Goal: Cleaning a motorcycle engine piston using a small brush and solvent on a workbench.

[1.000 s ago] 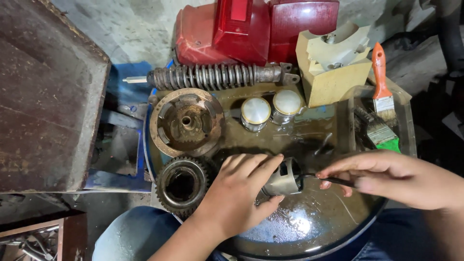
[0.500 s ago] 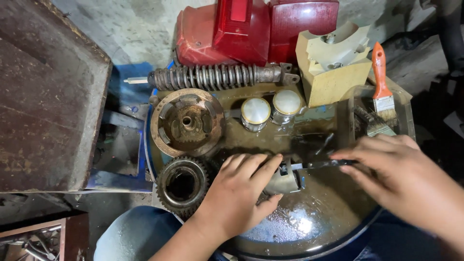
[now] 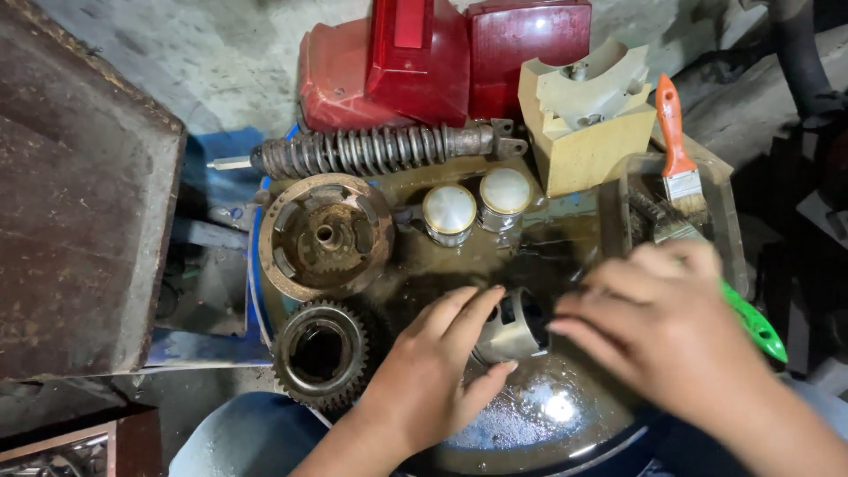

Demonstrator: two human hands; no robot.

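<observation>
Presently: oily drum-top surface (image 3: 530, 424) wet, slick | left hand (image 3: 433, 375) fingers wrap small metal piston (image 3: 512, 329) near centre, by its skirt | right hand (image 3: 662, 327) alongside, grip unclear | piston likely rigid, light, slippery; grip the bare skirt firmly.

Left hand (image 3: 433, 362) reaches up from below, fingers spread & curled, thumb out to the side. Right hand (image 3: 658, 331) comes in from the right, palm down, fingers pointing left, blurred.
</observation>
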